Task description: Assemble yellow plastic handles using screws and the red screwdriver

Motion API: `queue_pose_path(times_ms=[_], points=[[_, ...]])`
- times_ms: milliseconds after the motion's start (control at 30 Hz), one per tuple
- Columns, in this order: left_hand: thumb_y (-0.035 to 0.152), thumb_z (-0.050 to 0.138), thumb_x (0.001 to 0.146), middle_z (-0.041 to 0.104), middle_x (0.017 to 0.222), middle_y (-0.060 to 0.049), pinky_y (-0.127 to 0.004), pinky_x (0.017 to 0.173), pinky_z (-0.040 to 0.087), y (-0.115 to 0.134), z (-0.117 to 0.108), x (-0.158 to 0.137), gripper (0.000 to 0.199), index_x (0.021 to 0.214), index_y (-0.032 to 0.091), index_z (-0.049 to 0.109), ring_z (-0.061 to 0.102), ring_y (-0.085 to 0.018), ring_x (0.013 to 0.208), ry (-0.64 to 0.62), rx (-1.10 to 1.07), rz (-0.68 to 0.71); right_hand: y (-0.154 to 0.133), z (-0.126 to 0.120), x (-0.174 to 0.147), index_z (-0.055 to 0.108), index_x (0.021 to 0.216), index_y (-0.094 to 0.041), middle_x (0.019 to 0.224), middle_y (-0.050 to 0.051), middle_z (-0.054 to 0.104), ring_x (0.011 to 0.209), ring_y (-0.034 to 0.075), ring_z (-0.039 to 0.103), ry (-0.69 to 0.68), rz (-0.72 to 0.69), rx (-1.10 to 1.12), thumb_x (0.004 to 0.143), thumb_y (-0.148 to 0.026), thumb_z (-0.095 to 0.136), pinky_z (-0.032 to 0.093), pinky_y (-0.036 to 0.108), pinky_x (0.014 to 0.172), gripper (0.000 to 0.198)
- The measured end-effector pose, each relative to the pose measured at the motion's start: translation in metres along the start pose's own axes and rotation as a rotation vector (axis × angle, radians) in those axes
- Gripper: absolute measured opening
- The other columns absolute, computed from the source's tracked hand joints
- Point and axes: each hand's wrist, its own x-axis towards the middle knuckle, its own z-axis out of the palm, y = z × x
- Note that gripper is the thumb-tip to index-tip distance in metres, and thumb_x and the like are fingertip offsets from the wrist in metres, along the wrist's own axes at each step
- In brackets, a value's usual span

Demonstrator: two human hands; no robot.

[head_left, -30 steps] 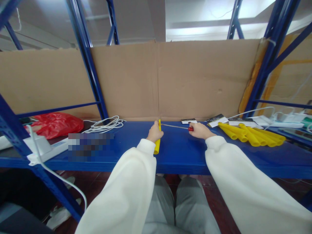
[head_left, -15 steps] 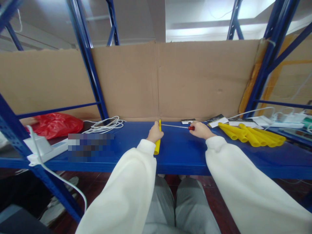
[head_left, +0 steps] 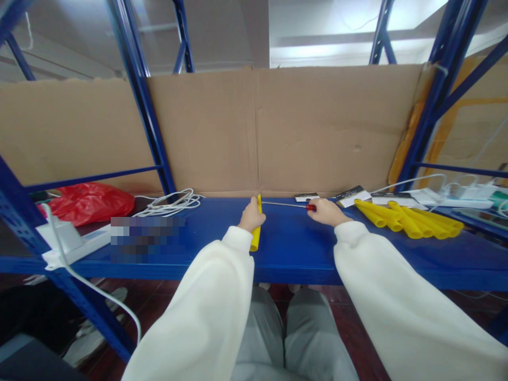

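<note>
My left hand (head_left: pixel 251 215) is closed around a yellow tapered tube (head_left: pixel 255 241), which lies lengthwise with its wide end toward me and its narrow end pointing at the cardboard. From the right, my right hand (head_left: pixel 328 211) grips a screwdriver (head_left: pixel 311 207) by its red handle. Its thin metal shaft runs level to the left and meets the tube near the narrow end, beside my left fingers. Whether the tip is in the tube or only against it, I cannot tell. Several more yellow tapered tubes (head_left: pixel 413 223) lie in a fanned row to the right.
Blue shelf board (head_left: pixel 214 238) carries everything, with a cardboard panel (head_left: pixel 309 132) standing along its back. A red plastic bag (head_left: pixel 91 202), coiled white cable (head_left: pixel 172 203) and white power strip (head_left: pixel 89 246) are at left. Black-and-white cards (head_left: pixel 354 196) lie at the back right.
</note>
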Motion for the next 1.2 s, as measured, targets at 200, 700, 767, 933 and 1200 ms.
queue_pose_path(times_ms=[200,700,767,933,1200], points=[[0.005,0.060,0.083,0.071,0.115,-0.015,-0.031,0.083,0.056,0.001,0.000,-0.001,0.036,0.113,0.019,0.046,0.075,-0.025,0.099,-0.008,0.032,0.012,0.006,0.003,0.002,0.075,0.099,-0.016,0.112,0.014,0.073,0.101,0.024,0.069,0.029,-0.063,-0.039,0.087,-0.021,0.058,0.048,0.028,0.086,0.022],[0.006,0.059,0.085,0.071,0.115,-0.015,-0.031,0.081,0.057,0.003,-0.001,-0.002,0.037,0.116,0.018,0.046,0.075,-0.024,0.095,-0.025,0.033,0.008,0.002,0.001,0.001,0.075,0.099,-0.016,0.104,0.013,0.076,0.096,0.025,0.071,-0.049,-0.028,-0.009,0.087,-0.021,0.056,0.048,0.029,0.081,0.023],[0.006,0.060,0.084,0.072,0.114,-0.015,-0.032,0.081,0.057,0.002,-0.001,-0.001,0.037,0.116,0.019,0.046,0.075,-0.024,0.095,-0.018,0.030,0.006,0.002,0.001,0.001,0.075,0.096,-0.016,0.109,0.014,0.075,0.098,0.025,0.070,-0.036,-0.043,-0.025,0.088,-0.021,0.056,0.047,0.029,0.083,0.022],[0.006,0.060,0.083,0.072,0.113,-0.014,-0.032,0.082,0.057,0.000,0.001,0.001,0.036,0.115,0.019,0.047,0.075,-0.025,0.096,-0.016,0.024,0.017,0.005,0.003,0.003,0.072,0.096,-0.018,0.103,0.012,0.075,0.094,0.024,0.070,-0.015,0.018,-0.035,0.086,-0.023,0.060,0.046,0.027,0.075,0.016],[0.005,0.062,0.081,0.073,0.110,-0.013,-0.033,0.083,0.058,0.001,0.002,0.001,0.040,0.116,0.019,0.049,0.076,-0.025,0.094,-0.001,0.007,0.009,0.011,0.011,0.005,0.072,0.093,-0.019,0.095,0.010,0.076,0.088,0.021,0.070,-0.028,-0.037,0.058,0.086,-0.020,0.058,0.046,0.025,0.072,0.016]])
